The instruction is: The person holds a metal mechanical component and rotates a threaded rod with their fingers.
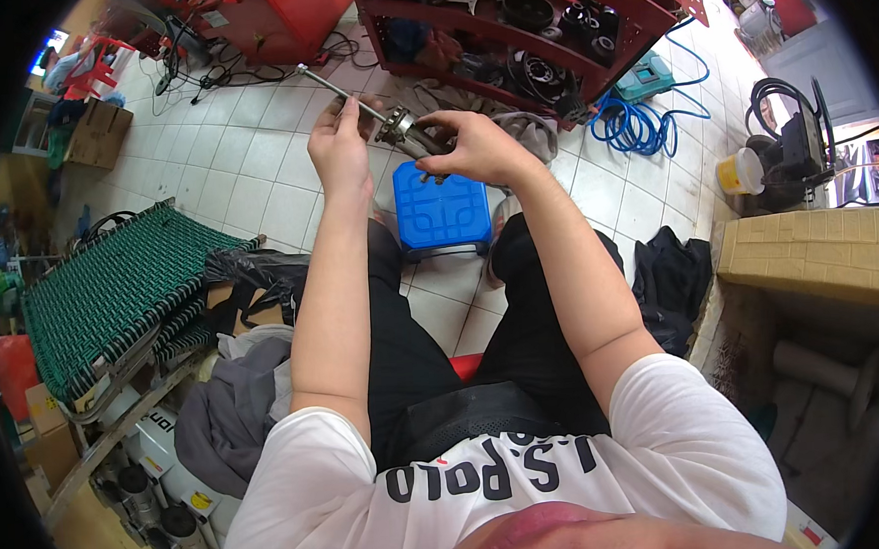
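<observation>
My left hand (341,148) is closed on a slim silver metal rod (328,84), which slants up to the left and has a small wider end. The rod's lower end meets a round, dark-and-silver metal machine part (398,128). My right hand (481,149) wraps around the body of that part from the right, hiding much of it. Whether the rod is fixed to the part or only touches it, I cannot tell. Both hands are held above a small blue stool (442,207) that stands between my knees.
A red shelf rack (549,80) full of parts stands ahead. Right of it are a coiled blue hose (639,130) and a teal case (645,77). A green woven folding bed (142,280) lies left, near grey cloth (236,414). A tan ledge (807,265) and white bucket (740,172) are right.
</observation>
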`<action>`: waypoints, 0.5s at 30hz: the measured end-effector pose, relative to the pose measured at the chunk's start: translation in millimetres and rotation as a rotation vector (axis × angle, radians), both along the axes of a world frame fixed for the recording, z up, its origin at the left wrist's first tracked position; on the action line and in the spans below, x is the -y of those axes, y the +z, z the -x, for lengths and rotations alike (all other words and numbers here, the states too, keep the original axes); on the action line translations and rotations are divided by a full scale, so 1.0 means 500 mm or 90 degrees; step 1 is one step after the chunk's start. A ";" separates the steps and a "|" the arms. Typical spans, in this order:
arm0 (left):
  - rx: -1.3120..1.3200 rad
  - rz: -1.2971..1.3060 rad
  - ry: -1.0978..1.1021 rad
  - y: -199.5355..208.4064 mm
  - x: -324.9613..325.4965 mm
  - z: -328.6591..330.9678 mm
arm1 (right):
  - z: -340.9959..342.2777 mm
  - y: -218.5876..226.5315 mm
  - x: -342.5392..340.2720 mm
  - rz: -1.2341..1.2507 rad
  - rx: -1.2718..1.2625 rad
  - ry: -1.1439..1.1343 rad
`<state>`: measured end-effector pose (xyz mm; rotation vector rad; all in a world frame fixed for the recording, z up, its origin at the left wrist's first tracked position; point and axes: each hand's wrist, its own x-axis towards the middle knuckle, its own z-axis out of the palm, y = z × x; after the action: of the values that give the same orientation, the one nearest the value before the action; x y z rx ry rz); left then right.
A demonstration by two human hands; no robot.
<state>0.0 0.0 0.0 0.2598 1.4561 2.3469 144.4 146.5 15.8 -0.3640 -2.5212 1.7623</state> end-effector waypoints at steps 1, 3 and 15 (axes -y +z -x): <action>0.018 -0.013 -0.002 0.009 -0.001 -0.005 | 0.000 -0.002 -0.001 -0.004 0.000 -0.003; 0.023 0.007 0.012 0.012 0.004 -0.008 | -0.002 -0.006 0.006 -0.007 -0.003 -0.005; 0.016 -0.088 0.007 0.002 0.001 0.010 | 0.004 0.003 0.008 -0.027 -0.018 -0.012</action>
<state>-4.8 -0.4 1.2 0.2573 1.2878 2.4550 142.6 142.3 17.4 -0.3575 -2.5236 1.6923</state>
